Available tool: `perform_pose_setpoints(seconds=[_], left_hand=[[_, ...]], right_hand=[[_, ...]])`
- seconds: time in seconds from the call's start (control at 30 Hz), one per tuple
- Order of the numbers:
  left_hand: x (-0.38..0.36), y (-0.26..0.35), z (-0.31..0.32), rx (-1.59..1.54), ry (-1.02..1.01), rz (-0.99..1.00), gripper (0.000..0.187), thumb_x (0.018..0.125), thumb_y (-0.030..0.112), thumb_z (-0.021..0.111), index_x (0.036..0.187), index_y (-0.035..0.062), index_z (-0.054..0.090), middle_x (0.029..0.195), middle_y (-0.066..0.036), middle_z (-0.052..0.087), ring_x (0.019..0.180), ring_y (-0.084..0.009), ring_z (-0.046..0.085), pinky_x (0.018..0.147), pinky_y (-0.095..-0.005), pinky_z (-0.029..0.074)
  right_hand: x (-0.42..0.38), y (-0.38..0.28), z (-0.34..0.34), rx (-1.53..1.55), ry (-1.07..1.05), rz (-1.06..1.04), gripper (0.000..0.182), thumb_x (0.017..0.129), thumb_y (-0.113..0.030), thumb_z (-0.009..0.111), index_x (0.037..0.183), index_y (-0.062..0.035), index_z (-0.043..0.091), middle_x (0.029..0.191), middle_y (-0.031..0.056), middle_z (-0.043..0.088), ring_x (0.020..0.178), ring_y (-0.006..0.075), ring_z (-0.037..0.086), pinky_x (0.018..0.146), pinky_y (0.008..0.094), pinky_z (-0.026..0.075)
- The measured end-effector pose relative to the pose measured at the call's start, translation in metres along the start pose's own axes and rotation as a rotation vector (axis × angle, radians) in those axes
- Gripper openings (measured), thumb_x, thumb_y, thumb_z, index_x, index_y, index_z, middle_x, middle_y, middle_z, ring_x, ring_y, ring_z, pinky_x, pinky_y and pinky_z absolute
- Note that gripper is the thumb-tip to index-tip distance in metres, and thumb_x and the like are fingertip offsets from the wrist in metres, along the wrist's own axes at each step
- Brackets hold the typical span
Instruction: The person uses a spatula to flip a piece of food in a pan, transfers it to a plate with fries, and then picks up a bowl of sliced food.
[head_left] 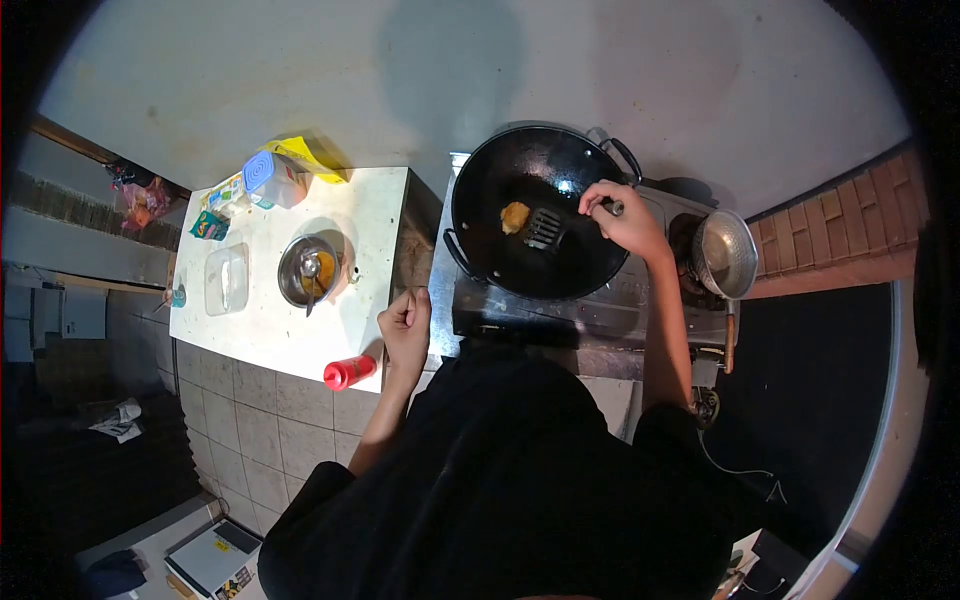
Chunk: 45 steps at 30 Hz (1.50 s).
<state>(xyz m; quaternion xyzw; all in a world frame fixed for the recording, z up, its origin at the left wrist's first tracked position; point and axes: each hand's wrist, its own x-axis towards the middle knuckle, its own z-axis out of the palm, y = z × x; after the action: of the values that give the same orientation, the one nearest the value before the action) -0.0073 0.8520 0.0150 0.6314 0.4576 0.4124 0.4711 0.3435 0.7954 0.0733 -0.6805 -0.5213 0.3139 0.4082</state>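
My right hand (622, 222) is wrapped round the handle of a slotted spatula (543, 230). Its slotted head lies inside a large black wok (500, 165), touching or very close to a golden-brown piece of fried food (514, 217). The wok sits on a metal stove (510, 320). My left hand (405, 328) is curled into a fist at the right edge of the white table, with nothing visible in it. Nearest to it stands a red bottle (350, 373). Further off, a metal bowl (308, 270) holds a spoon and some yellow-orange contents.
On the white table (250, 325) are a clear plastic container (227, 280), a blue-lidded tub (270, 180), a green packet (210, 226) and a yellow bag (308, 156). To the right of the wok, a metal saucepan (725, 255) sits on the stove, its handle toward me.
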Motion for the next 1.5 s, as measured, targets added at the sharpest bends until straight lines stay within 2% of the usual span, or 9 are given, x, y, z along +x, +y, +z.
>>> perform_pose_setpoints(seconds=[0.47, 0.67, 0.73, 0.87, 0.97, 1.27, 1.37, 1.43, 1.5], left_hand=[[0.003, 0.008, 0.003, -0.002, -0.048, 0.037, 0.048, 0.094, 0.008, 0.059, 0.061, 0.0077, 0.025, 0.058, 0.005, 0.027, 0.058, -0.0051, 0.024, 0.050, -0.0256, 0.021], [0.003, 0.010, 0.004, -0.043, -0.056, 0.035, 0.047, 0.094, 0.005, 0.059, 0.061, 0.0077, 0.025, 0.058, 0.004, 0.028, 0.059, -0.0051, 0.025, 0.050, -0.0250, 0.022], [0.003, 0.003, 0.002, 0.010, -0.083, 0.003, 0.046, 0.094, 0.004, 0.058, 0.061, 0.0075, 0.025, 0.058, 0.004, 0.029, 0.059, -0.0054, 0.025, 0.051, -0.0246, 0.023], [0.005, 0.010, 0.004, -0.024, -0.088, 0.035, 0.046, 0.095, 0.004, 0.057, 0.062, 0.0074, 0.025, 0.058, 0.004, 0.029, 0.060, -0.0058, 0.025, 0.051, -0.0248, 0.024], [0.005, 0.011, 0.002, -0.017, -0.097, 0.034, 0.046, 0.095, 0.004, 0.057, 0.062, 0.0073, 0.025, 0.059, 0.003, 0.029, 0.060, -0.0060, 0.025, 0.051, -0.0249, 0.024], [0.006, 0.001, -0.002, 0.001, -0.087, 0.028, 0.047, 0.094, 0.006, 0.059, 0.061, 0.0076, 0.025, 0.057, 0.005, 0.027, 0.058, -0.0052, 0.024, 0.049, -0.0257, 0.021], [0.007, 0.002, -0.001, -0.003, -0.082, 0.037, 0.047, 0.094, 0.007, 0.060, 0.061, 0.0077, 0.026, 0.057, 0.005, 0.026, 0.058, -0.0048, 0.024, 0.049, -0.0262, 0.020], [0.007, 0.005, 0.000, -0.006, -0.085, 0.033, 0.047, 0.093, 0.007, 0.060, 0.061, 0.0075, 0.026, 0.057, 0.005, 0.026, 0.058, -0.0047, 0.024, 0.049, -0.0263, 0.020], [0.006, 0.002, 0.001, -0.015, -0.077, 0.038, 0.047, 0.093, 0.006, 0.060, 0.061, 0.0076, 0.026, 0.057, 0.005, 0.026, 0.058, -0.0046, 0.024, 0.049, -0.0261, 0.020]], right_hand=[[-0.008, 0.015, 0.008, -0.015, 0.168, -0.052, 0.007, 0.085, -0.001, 0.055, 0.084, -0.0009, 0.063, 0.079, 0.0059, 0.058, 0.078, 0.0150, 0.057, 0.071, 0.0282, 0.043], [-0.012, 0.025, 0.030, 0.175, 0.436, 0.097, 0.011, 0.091, -0.010, 0.061, 0.085, -0.0017, 0.064, 0.075, 0.0054, 0.057, 0.061, 0.0148, 0.055, 0.058, 0.0281, 0.042], [-0.008, 0.038, 0.034, -0.091, 0.656, -0.113, 0.014, 0.090, -0.014, 0.062, 0.086, -0.0011, 0.067, 0.072, 0.0051, 0.060, 0.059, 0.0128, 0.056, 0.056, 0.0284, 0.042], [-0.017, 0.015, 0.022, -0.191, 0.600, 0.019, 0.021, 0.090, -0.019, 0.062, 0.089, 0.0007, 0.067, 0.066, 0.0083, 0.061, 0.060, 0.0138, 0.058, 0.057, 0.0298, 0.043], [-0.022, 0.013, 0.017, 0.046, 0.476, 0.234, 0.025, 0.090, -0.023, 0.061, 0.091, 0.0017, 0.066, 0.062, 0.0141, 0.060, 0.058, 0.0206, 0.059, 0.058, 0.0339, 0.043], [-0.025, -0.028, 0.002, -0.347, 0.504, 0.064, 0.022, 0.089, -0.021, 0.062, 0.093, -0.0006, 0.068, 0.069, 0.0187, 0.062, 0.059, 0.0313, 0.058, 0.060, 0.0371, 0.045], [-0.012, -0.023, -0.002, -0.340, 0.496, -0.040, 0.021, 0.090, -0.020, 0.062, 0.098, -0.0011, 0.068, 0.078, 0.0201, 0.065, 0.062, 0.0306, 0.059, 0.064, 0.0375, 0.047], [0.000, -0.013, -0.003, -0.257, 0.419, -0.219, 0.020, 0.091, -0.018, 0.063, 0.103, -0.0025, 0.069, 0.079, 0.0131, 0.062, 0.063, 0.0163, 0.052, 0.061, 0.0309, 0.044], [0.008, -0.017, -0.003, -0.278, 0.358, -0.233, 0.021, 0.092, -0.017, 0.063, 0.105, -0.0027, 0.068, 0.084, 0.0135, 0.062, 0.066, 0.0188, 0.054, 0.064, 0.0314, 0.045]])
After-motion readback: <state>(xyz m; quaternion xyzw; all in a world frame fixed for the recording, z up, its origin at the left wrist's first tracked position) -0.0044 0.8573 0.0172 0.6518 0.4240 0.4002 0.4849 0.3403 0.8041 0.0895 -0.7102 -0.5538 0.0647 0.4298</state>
